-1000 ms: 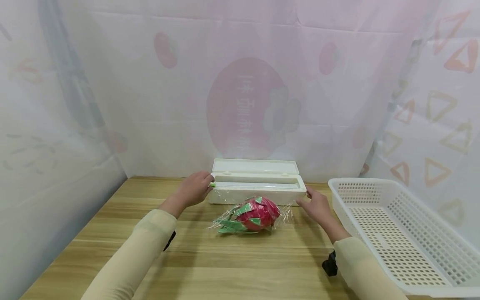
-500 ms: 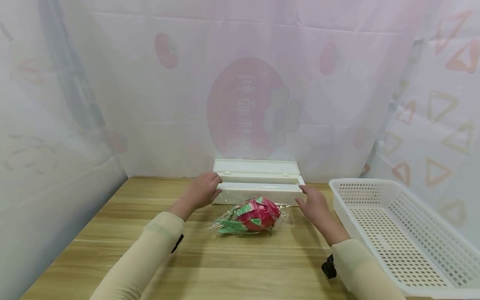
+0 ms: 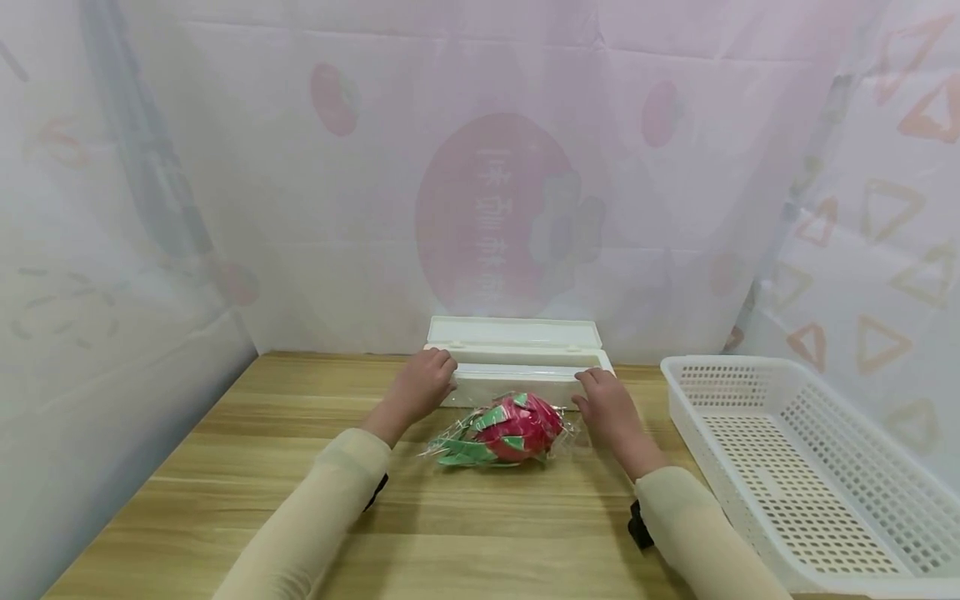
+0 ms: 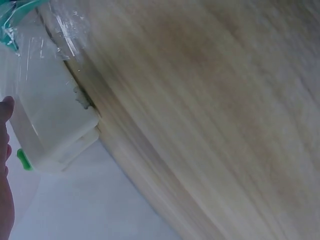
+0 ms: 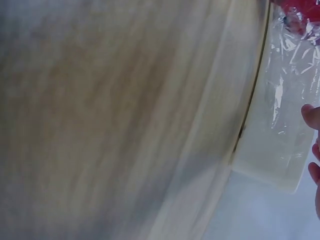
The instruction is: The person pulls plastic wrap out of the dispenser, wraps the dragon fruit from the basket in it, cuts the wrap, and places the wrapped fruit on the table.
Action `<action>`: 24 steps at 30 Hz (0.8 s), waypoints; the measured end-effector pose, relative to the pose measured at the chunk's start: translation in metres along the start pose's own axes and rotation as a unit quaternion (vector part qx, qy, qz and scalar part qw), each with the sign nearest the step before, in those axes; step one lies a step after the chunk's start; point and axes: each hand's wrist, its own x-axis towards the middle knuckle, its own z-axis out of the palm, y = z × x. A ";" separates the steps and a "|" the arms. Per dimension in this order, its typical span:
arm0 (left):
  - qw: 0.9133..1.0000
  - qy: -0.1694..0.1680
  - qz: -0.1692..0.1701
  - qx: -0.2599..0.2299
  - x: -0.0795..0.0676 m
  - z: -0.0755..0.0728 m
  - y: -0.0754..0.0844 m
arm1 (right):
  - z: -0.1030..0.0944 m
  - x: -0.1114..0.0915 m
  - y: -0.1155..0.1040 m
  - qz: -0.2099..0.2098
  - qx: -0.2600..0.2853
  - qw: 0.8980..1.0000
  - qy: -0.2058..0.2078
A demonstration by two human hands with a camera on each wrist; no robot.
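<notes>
A white plastic wrap dispenser box stands at the table's back edge, lid raised, a wrap roll inside. A pink and green toy dragon fruit lies before it in clear plastic wrap, which runs up the box's front. My left hand is at the left part of the front rim, thumb in front, fingers bent over it. My right hand is at the right part, thumb and fingers apart around the rim. I cannot tell whether either pinches the wrap.
A white perforated plastic basket stands on the right of the wooden table. Printed curtains hang behind and at both sides. A green piece shows at the box's left end.
Both hands have moved inward along the box's front rim, the left away from the green piece at the left end, the right from the right corner. The dragon fruit stays in place.
</notes>
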 end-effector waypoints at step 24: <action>0.998 0.063 -0.001 0.004 -0.005 0.010 0.000 | 0.010 0.008 0.012 -0.090 -0.055 0.993 0.048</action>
